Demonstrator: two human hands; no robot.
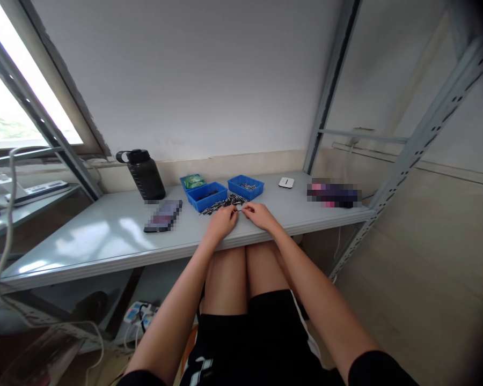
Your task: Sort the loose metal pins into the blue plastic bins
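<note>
My left hand point(224, 220) and my right hand point(261, 215) meet over the front of the grey table. Their fingertips pinch the two ends of a thin rod-like piece point(239, 210), too small to name more exactly. Right behind the hands lies a loose pile of thin black and silver rod-like pieces point(217, 206). A blue bin point(201, 204) at the pile's left back holds small dark parts. Another blue bin point(247, 193), to its right, contains silvery slim parts. The fingers partly hide the piece and the pile's near edge.
A black water bottle point(147, 174) stands at the back left, with a blurred phone-like object point(163, 216) before it. Behind the bins sits a blue container with a green packet point(192, 181). A white device point(286, 183) and a blurred dark item point(334, 193) lie right.
</note>
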